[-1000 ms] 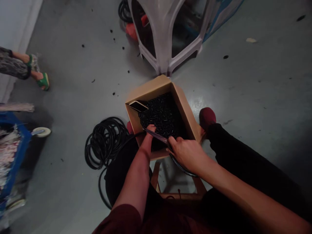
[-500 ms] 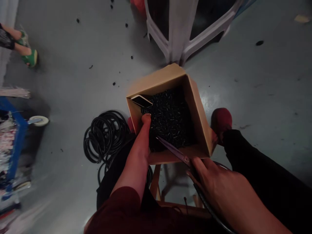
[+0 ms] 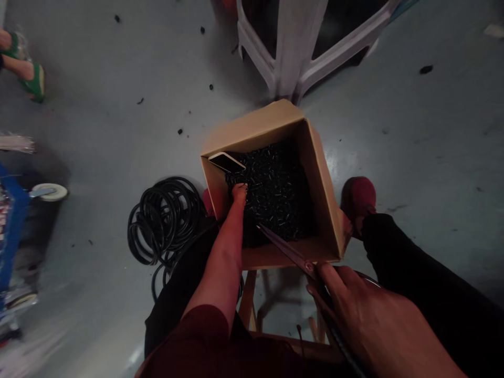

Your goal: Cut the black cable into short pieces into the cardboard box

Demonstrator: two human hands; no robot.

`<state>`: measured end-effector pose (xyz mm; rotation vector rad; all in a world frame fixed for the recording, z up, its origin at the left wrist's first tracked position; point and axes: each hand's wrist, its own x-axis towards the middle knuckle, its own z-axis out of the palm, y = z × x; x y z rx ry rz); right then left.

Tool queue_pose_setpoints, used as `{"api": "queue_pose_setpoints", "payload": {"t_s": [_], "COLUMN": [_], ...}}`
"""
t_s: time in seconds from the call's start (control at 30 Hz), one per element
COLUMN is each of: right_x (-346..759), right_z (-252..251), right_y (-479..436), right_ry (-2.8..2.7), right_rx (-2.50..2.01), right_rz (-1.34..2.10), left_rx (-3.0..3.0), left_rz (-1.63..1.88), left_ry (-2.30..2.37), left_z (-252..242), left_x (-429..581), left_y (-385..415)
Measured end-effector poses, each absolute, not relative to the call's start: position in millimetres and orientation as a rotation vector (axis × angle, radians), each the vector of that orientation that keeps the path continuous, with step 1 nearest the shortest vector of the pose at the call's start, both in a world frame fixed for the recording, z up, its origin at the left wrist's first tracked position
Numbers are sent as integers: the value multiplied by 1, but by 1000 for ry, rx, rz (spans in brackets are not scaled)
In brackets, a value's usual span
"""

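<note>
A cardboard box (image 3: 254, 130) holds a heap of short black tube pieces (image 3: 275, 184). My left hand (image 3: 239, 193) reaches into the box at the left side of the heap. Its fingers look curled at the pieces; whatever they grip is too small and dark to make out. My right hand (image 3: 358, 304) is wrapped around the handles of a pair of scissors (image 3: 289, 252). The scissors' blades lie together and point up and left over the box's near edge. A phone (image 3: 227, 162) with a dark screen leans in the box's far left corner.
Coils of black tubing (image 3: 167, 220) lie on the floor left of the box. A light plastic stool (image 3: 291, 58) stands behind it. A wooden stool frame (image 3: 248, 299) shows below. At far left are a blue wheeled rack (image 3: 16, 220) and a person's green shoes (image 3: 36, 83).
The view has shifted slightly. My left hand has moved a little to the right over the black pieces. The scissors in my right hand have moved slightly right and down.
</note>
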<state>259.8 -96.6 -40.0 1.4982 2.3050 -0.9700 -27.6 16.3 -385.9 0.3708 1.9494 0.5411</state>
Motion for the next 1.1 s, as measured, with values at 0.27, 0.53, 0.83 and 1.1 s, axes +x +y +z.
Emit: {"api": "queue_pose_setpoints", "payload": {"t_s": [0.27,0.53,0.83,1.1], "right_x": [259,253,249,246], "right_z": [-37,-15,-25,-29], "right_y": [-95,-85,-88,-85], "right_ry": [2282,2251,2305,2462], "right_rx": [1569,1540,1490,1425], "right_rz": [-936,-946,-867,-663], "left_rx": [-3,-79,-8,241], "left_rz": [844,974,926,629], "left_ry": [1765,1554,1598,1788], "left_z": [-368,-359,-362,-377], "left_x": [-25,-22,-18,-15], "left_y": [-7,-16,-19,-4]}}
